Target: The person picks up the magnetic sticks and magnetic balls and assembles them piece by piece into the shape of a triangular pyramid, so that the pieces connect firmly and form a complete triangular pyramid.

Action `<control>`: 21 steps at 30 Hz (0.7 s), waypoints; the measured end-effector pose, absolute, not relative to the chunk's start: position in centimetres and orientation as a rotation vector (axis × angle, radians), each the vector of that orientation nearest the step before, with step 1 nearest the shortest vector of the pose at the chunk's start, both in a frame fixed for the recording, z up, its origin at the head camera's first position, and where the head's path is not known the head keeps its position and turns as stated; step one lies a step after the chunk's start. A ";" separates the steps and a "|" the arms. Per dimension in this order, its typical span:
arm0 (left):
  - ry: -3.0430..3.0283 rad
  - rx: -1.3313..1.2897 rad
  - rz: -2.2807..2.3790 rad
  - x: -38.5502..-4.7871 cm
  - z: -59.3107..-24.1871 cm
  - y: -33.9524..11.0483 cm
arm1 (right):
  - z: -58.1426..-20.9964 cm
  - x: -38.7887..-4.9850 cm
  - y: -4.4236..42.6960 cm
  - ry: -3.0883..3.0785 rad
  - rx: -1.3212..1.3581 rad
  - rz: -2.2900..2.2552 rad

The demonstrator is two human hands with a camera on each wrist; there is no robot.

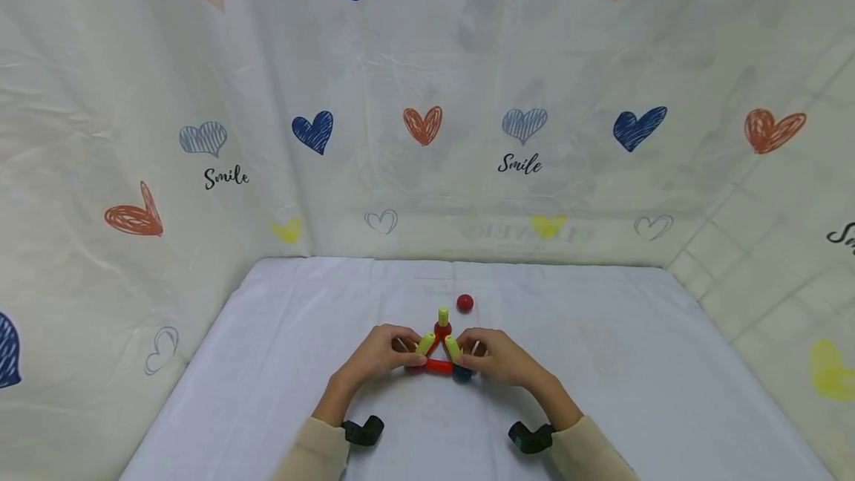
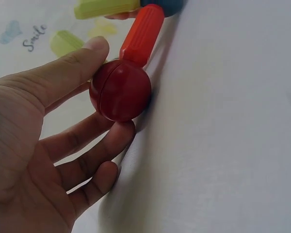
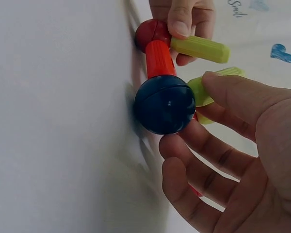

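Note:
Red sticks lie joined as a triangle on the table, with a ball at each corner: a red ball at left, a dark blue ball at right, another red ball at the back. From each rises a yellow-green stick; the back stick is upright, the front two lean inward. My left hand pinches the left stick near its base, fingers about the red ball. With thumb and fingers my right hand pinches the right stick, other fingertips by the blue ball.
A loose red ball sits on the white-covered table just behind the frame of sticks. A pale curtain printed with hearts hangs behind the table and at its sides. Black wrist cameras are on both wrists.

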State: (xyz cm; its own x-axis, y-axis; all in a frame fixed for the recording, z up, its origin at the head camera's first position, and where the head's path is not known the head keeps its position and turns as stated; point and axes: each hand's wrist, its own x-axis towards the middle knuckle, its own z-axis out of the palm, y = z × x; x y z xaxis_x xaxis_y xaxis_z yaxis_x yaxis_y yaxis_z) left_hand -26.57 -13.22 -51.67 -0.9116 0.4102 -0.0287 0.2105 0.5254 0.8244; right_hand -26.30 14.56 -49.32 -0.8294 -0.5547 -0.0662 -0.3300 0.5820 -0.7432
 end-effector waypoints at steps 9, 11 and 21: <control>2.582 0.495 1.304 -26.4 -51.6 -12.9 | -49.4 -26.3 14.5 2.537 -0.715 -1.086; 2.587 0.491 1.301 -26.4 -51.6 -12.9 | -49.4 -26.3 14.4 2.545 -0.715 -1.081; 2.565 0.559 1.288 -26.5 -51.7 -13.3 | -49.2 -26.2 14.5 2.541 -0.723 -1.066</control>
